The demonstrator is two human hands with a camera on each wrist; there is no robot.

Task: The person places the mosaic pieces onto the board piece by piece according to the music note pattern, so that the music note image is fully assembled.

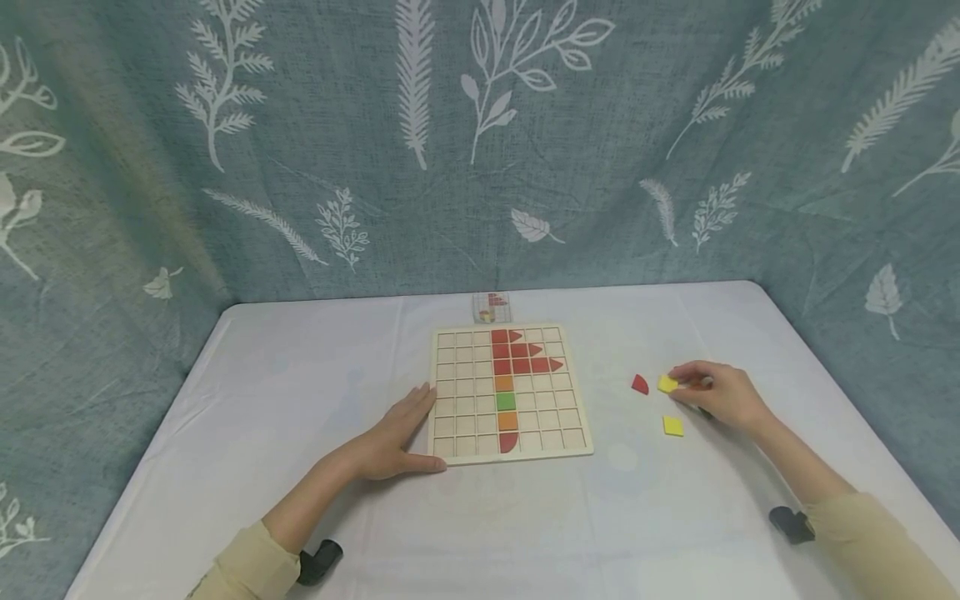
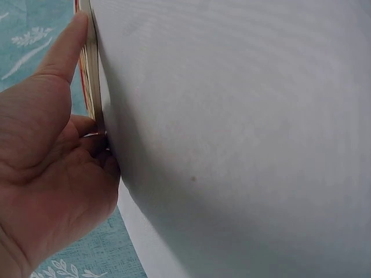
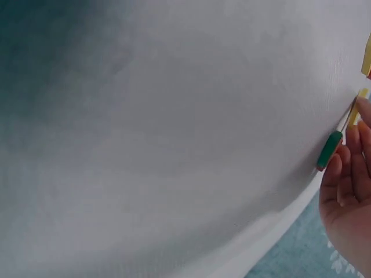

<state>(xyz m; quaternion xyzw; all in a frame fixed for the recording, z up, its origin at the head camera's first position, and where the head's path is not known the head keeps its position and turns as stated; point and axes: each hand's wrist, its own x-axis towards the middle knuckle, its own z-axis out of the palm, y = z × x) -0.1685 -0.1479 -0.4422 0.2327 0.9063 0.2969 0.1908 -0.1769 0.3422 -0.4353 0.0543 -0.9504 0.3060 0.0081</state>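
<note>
Head view: board (image 1: pixel 465 377) part-filled, red wedge (image 1: pixel 640 384) unplaced; my left hand (image 1: pixel 390 440) lies straight-fingered, right hand (image 1: pixel 727 396) pinches a yellow tile (image 1: pixel 665 383).

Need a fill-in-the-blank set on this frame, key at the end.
1. The square between the two orange squares on the board is ____.
2. The hand touching the board is the person's ____ one.
3. The loose piece nearest the board is ____.
4. The loose tile nearest the person is ____.

Missing words: green; left; red; yellow.
</note>
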